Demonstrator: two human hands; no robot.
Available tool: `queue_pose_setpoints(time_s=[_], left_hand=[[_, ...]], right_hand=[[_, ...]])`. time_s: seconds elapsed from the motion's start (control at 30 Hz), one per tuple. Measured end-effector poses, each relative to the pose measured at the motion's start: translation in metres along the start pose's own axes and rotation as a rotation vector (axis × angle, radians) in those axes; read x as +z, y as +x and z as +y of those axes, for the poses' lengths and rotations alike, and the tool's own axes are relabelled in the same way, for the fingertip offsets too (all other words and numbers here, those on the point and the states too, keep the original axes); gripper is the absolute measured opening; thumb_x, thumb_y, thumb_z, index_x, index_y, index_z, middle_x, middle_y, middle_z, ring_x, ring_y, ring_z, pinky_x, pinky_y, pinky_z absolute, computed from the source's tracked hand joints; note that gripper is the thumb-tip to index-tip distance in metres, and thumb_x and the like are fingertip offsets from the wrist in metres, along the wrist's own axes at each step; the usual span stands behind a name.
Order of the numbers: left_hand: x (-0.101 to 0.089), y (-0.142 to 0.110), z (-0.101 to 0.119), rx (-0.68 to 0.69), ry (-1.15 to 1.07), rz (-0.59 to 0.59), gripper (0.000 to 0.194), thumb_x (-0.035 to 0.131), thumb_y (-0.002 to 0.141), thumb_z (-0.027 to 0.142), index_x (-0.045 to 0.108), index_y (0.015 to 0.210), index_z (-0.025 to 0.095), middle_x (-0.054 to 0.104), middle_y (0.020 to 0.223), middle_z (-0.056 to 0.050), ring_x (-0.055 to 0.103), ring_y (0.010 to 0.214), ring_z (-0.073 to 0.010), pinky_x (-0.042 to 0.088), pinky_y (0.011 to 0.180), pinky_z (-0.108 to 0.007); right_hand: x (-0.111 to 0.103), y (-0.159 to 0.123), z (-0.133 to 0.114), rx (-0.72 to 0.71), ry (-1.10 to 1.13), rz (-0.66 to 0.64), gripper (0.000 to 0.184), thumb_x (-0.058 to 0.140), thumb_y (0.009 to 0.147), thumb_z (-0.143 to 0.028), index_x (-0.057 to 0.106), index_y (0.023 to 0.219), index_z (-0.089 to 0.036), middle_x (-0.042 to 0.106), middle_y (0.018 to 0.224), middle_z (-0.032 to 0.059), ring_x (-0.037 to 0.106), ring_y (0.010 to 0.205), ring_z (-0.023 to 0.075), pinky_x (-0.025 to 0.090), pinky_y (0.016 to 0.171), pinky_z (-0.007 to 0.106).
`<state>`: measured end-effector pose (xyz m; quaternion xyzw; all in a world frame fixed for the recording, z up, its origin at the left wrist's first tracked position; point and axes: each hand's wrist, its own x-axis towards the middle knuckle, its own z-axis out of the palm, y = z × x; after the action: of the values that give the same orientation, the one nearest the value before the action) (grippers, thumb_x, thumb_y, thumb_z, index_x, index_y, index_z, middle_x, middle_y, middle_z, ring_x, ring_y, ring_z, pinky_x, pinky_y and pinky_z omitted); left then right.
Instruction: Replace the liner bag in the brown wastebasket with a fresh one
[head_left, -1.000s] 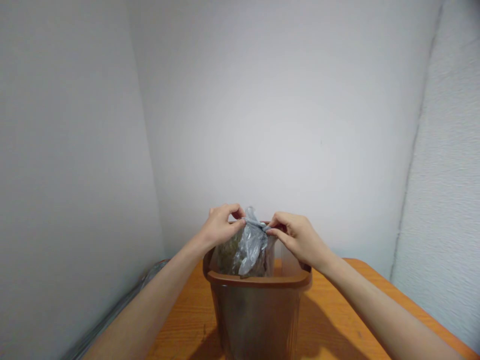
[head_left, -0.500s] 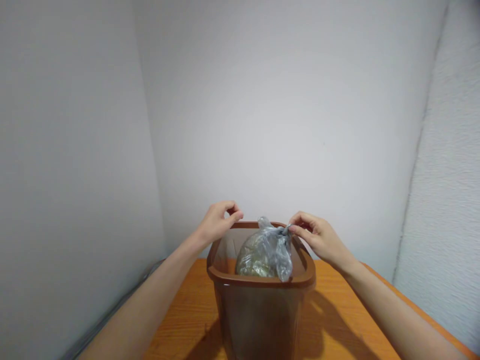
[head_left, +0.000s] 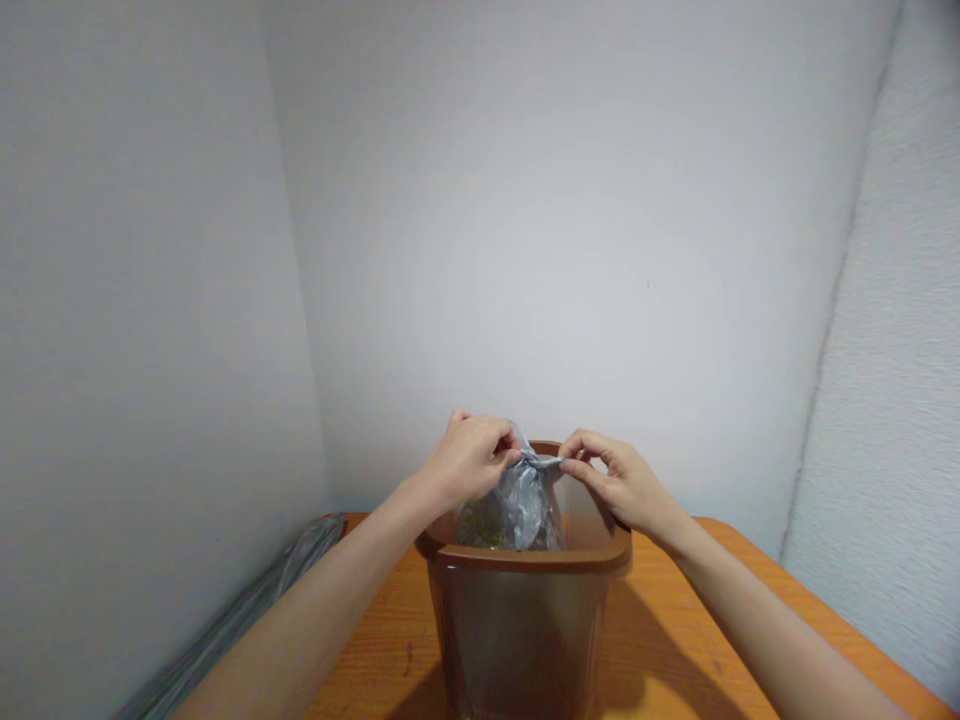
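My left hand pinches the twisted neck of the grey plastic bag, fingertips nearly closed; my right hand pinches a drawn-out end, thumb to forefinger. Bag sits inside the brown bin, neck about rim height, bin upright on the wooden table. Risks, my judgement: thin film may tear if both hands pull hard apart; slick end could slide from the right pinch, so the twist loosens. Film crinkled, shiny, half see-through, greenish contents bulging. Bin smooth, tapered, translucent-looking, thick rounded rim. Orange-brown tabletop, grained.
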<state>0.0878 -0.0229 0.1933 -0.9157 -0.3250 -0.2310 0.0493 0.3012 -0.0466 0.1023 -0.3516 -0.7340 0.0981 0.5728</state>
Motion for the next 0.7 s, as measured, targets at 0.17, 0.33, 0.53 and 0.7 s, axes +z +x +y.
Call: queue_pose_setpoints(time_s=[0.17,0.33,0.53,0.7], left_hand=[[0.006,0.003,-0.001,-0.039,-0.071,0.022,0.016,0.056,0.089,0.028,0.064,0.078,0.019,0.067,0.07,0.001,0.058,0.069,-0.0165,0.04,0.077,-0.032],[0.007,0.004,-0.005,-0.058,-0.17,0.049,0.02,0.051,0.09,0.032,0.061,0.079,0.019,0.065,0.075,0.001,0.058,0.074,-0.0155,0.043,0.069,-0.026],[0.005,0.0,-0.006,-0.005,-0.27,-0.008,0.02,0.06,0.087,0.04,0.06,0.087,0.02,0.064,0.08,0.001,0.056,0.073,-0.0133,0.043,0.068,-0.024],[-0.005,-0.002,-0.016,-0.026,-0.379,-0.131,0.024,0.068,0.082,0.04,0.062,0.076,0.018,0.06,0.069,0.002,0.051,0.066,-0.0127,0.038,0.059,-0.023]], right_hand=[[0.0,0.007,-0.027,-0.257,-0.319,0.024,0.014,0.067,0.086,-0.028,0.06,0.097,-0.023,0.063,0.099,0.0065,0.054,0.098,0.0246,0.042,0.086,0.039],[0.004,0.018,-0.041,-0.332,-0.603,-0.136,0.009,0.056,0.093,-0.021,0.056,0.084,-0.02,0.061,0.086,0.0067,0.05,0.088,0.0245,0.038,0.077,0.038],[0.008,0.018,-0.032,-0.281,-0.364,-0.088,0.012,0.05,0.096,-0.018,0.05,0.085,-0.021,0.059,0.085,0.0042,0.05,0.086,0.0209,0.039,0.076,0.034],[0.004,0.009,-0.019,-0.073,-0.072,-0.099,0.014,0.05,0.096,-0.025,0.054,0.083,-0.023,0.058,0.08,0.0009,0.053,0.076,0.0175,0.04,0.071,0.031]])
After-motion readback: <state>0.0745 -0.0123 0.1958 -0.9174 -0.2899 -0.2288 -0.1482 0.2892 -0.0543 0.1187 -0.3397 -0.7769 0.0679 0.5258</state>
